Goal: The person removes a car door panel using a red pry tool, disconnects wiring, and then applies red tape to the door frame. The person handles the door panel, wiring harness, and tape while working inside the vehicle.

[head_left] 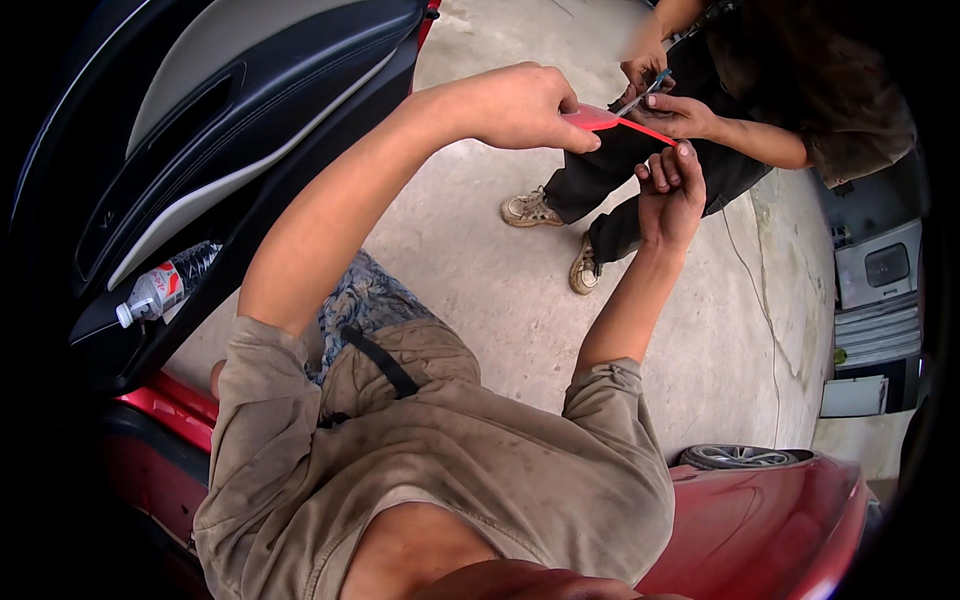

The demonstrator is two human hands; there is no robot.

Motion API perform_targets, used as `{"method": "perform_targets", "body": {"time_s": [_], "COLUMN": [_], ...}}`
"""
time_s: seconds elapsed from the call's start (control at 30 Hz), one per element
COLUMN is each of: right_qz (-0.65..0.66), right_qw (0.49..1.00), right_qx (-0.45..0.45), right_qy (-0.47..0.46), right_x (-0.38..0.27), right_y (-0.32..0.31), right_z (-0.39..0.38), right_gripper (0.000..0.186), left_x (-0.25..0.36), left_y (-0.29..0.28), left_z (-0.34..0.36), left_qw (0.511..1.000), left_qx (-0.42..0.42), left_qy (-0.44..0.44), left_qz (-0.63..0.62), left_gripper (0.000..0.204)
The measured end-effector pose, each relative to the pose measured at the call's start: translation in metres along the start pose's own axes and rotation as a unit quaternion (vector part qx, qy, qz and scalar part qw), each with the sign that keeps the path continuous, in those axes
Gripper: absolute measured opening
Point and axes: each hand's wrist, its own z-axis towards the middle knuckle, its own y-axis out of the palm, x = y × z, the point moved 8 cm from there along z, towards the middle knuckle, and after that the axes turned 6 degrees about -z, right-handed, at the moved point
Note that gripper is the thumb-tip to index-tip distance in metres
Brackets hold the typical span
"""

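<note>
My left hand (525, 108) is closed on a roll of red tape (594, 119), seen partly, its rest hidden by the fingers. A narrow red strip (650, 132) runs from it, stretched taut, to my right hand (672, 198). The right thumb and index finger pinch the strip's far end, while the other fingers curl loosely. Across from me, a co-worker's hand (640, 75) holds scissors (647, 90) with a blue-green handle. Their blades reach the strip beside the roll; I cannot tell whether they cut it. The co-worker's other hand (680, 117) is just behind the strip.
At left an opened car door (190, 215) holds a plastic bottle (168, 285) in its pocket. Part of a red car body (750, 520) and a wheel (740, 457) lie at lower right. A cable (765, 300) crosses the concrete floor (480, 260). Shelving (878, 330) stands at far right.
</note>
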Motion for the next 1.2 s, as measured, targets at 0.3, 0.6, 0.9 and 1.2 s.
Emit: {"method": "perform_targets", "body": {"time_s": [0.3,0.6,0.9,1.2], "right_qz": [0.022,0.010,0.020,0.038], "right_qw": [1.000,1.000,0.999,0.998], "right_qx": [-0.006,0.009,0.002,-0.015], "right_qy": [0.012,0.024,0.037,0.052], "right_x": [0.014,0.025,0.032,0.035], "right_y": [-0.002,0.002,0.009,0.014], "right_z": [0.010,0.014,0.014,0.013], "right_gripper": [0.017,0.010,0.012,0.010], "left_x": [-0.011,-0.023,-0.032,-0.036], "left_y": [-0.004,-0.011,-0.013,-0.021], "left_z": [-0.002,-0.002,-0.006,-0.010], "left_qw": [1.000,0.999,1.000,0.999], "left_qx": [-0.003,-0.008,-0.001,0.003], "left_qy": [-0.020,-0.037,-0.027,-0.036], "left_qz": [-0.002,-0.003,-0.008,-0.017], "left_gripper": [0.061,0.059,0.059,0.061]}}
